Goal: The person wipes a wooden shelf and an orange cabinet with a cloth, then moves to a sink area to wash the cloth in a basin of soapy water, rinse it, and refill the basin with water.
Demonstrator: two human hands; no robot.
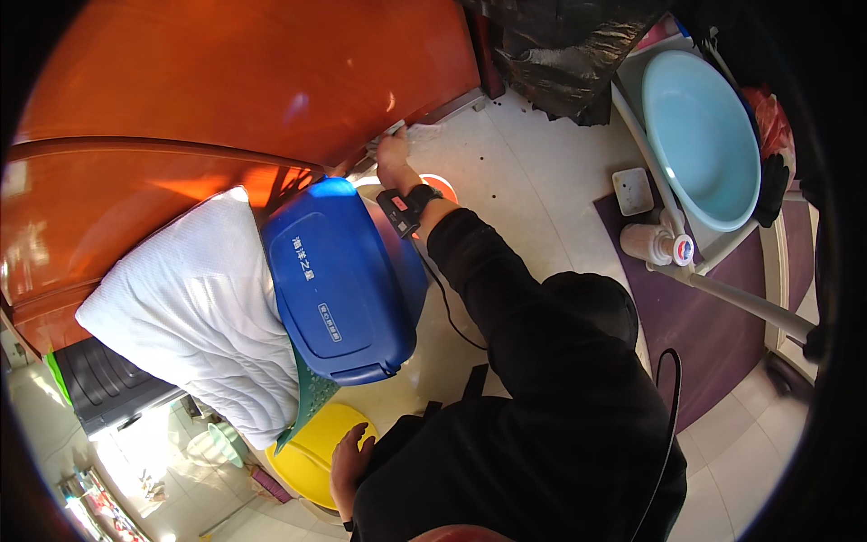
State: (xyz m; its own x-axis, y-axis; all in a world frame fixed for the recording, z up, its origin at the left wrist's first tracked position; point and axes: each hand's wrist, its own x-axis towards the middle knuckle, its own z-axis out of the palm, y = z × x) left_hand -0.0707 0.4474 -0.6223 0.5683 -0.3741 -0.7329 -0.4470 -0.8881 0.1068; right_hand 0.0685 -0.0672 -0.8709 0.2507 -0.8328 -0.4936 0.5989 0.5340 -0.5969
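Observation:
My right hand [393,154] reaches to the lower edge of the orange-brown wooden cabinet [271,74], its fingers closed on a crumpled pale cloth [374,146] that is partly hidden. A black device is strapped on that wrist. Beside the arm is a lidded blue plastic bin [339,271], with a red-and-white round thing [441,187] partly hidden behind the wrist. My left hand [351,462] appears over the edge of a yellow round plastic item [311,474], fingers slightly apart and seemingly holding nothing.
White quilted bedding [196,311] leans beside the bin, over a green sheet [313,396]. A black cable [447,298] crosses the pale floor, which has dark specks. At right are a light-blue basin [704,142], a small white tray [633,191], a capped bottle [647,244] and a purple mat [711,339].

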